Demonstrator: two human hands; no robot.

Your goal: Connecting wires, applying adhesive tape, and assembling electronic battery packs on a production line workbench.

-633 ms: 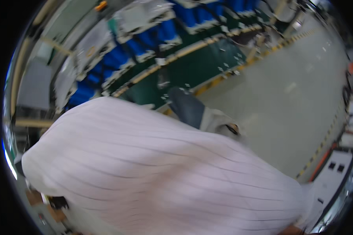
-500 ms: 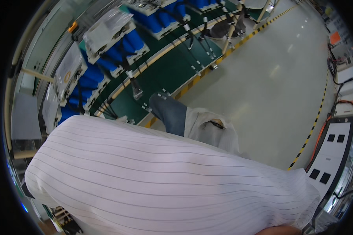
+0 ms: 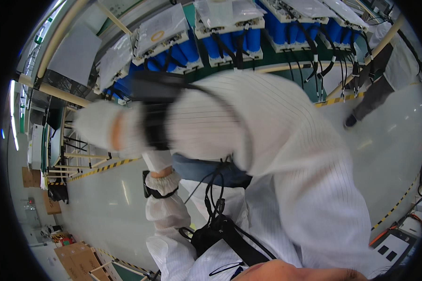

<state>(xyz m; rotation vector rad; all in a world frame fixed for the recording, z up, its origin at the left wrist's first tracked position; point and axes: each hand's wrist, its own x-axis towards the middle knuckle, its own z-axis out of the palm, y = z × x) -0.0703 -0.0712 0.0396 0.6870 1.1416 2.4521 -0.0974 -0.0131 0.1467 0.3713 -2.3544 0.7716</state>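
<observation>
**Head view: two arms crossed at the chest, nothing held in the open**

Head view looks down the person's own front. The work in hand seems to centre on the black strap (image 3: 154, 117) wrapped round the right forearm just behind the glove, and I judge this to be a fitting or adjusting step rather than a pick.

The right hand (image 3: 98, 131), in a white glove, reaches across the body to the person's left side, with the striped white sleeve (image 3: 267, 140) filling the middle of the frame. It is smeared with blur, so I cannot tell whether its fingers are spread or curled, and no object shows in it.

The left hand (image 3: 157, 161) rises from below, forearm near upright and cuff banded in black. It goes in under the right forearm just beneath the strap, so its fingers are hidden and its grip cannot be read either.

Whatever comes next would call for the right arm to hold steady, so the left fingers can find the strap's edge.

A black pouch (image 3: 215, 234) with cables hangs at the chest. Racks of blue cylinders (image 3: 239, 42) stand beyond the arms, and a co-worker (image 3: 384, 70) stands by them on the grey floor (image 3: 108, 196).
</observation>
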